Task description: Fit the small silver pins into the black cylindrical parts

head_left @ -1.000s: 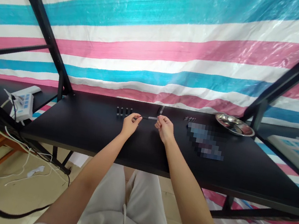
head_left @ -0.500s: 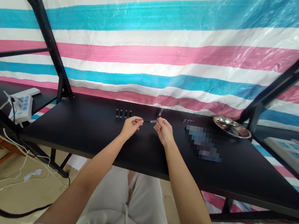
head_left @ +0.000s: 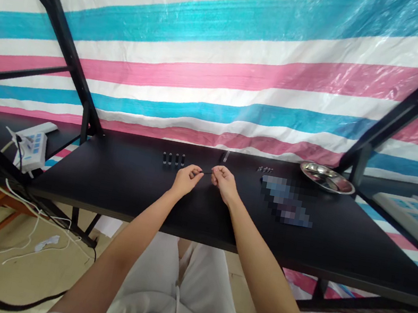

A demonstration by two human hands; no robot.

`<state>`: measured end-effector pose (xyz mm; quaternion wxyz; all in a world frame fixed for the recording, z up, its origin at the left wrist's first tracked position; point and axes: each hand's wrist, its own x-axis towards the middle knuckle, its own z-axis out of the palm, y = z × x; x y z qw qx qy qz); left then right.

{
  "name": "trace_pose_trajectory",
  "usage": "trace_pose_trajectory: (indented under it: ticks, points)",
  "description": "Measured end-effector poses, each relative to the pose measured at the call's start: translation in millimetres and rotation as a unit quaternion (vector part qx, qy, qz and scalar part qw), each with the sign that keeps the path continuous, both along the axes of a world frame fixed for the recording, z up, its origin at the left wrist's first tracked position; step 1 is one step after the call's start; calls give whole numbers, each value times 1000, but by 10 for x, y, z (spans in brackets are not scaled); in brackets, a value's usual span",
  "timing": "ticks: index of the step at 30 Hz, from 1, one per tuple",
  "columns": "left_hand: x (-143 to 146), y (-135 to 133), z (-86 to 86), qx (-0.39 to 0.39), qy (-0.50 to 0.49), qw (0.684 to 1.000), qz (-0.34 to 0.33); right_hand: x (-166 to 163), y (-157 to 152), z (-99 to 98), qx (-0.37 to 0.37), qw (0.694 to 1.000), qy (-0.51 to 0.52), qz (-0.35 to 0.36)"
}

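Note:
Both of my hands are raised over the black table (head_left: 115,183), fingers pinched. My left hand (head_left: 186,179) and my right hand (head_left: 221,182) each grip one end of a thin dark pen-like rod (head_left: 206,172) held level between them; only a short stretch shows between the fingertips. Behind my left hand several small black caps (head_left: 173,159) stand upright in a row. A clear tube-like piece (head_left: 225,155) lies at the table's far edge.
A metal dish (head_left: 326,177) sits at the back right, with tiny dark parts (head_left: 266,170) to its left. A white power strip (head_left: 33,144) with cables rests on the left shelf. Black frame posts (head_left: 83,123) rise at both table ends before a striped tarp.
My hands have drawn closer together, so less of the rod shows between them. Earlier a pale section was visible near my right hand; now it is hidden.

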<state>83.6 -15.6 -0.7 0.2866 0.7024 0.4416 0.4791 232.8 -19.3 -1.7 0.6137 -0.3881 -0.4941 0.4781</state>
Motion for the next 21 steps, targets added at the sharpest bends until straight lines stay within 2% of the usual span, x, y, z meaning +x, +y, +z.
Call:
trace_pose_trajectory:
  ticks: [13, 17, 21]
  points:
    - [-9, -28, 37, -39, -32, 998, -36, -19, -9, -6, -24, 999, 17, 31]
    - [-28, -25, 115, -79, -114, 990, -37, -45, -42, 35, -20, 999, -1, 48]
    - [-70, 1, 182, -89, -191, 977, -26, -114, -82, 116, -14, 990, -86, 107]
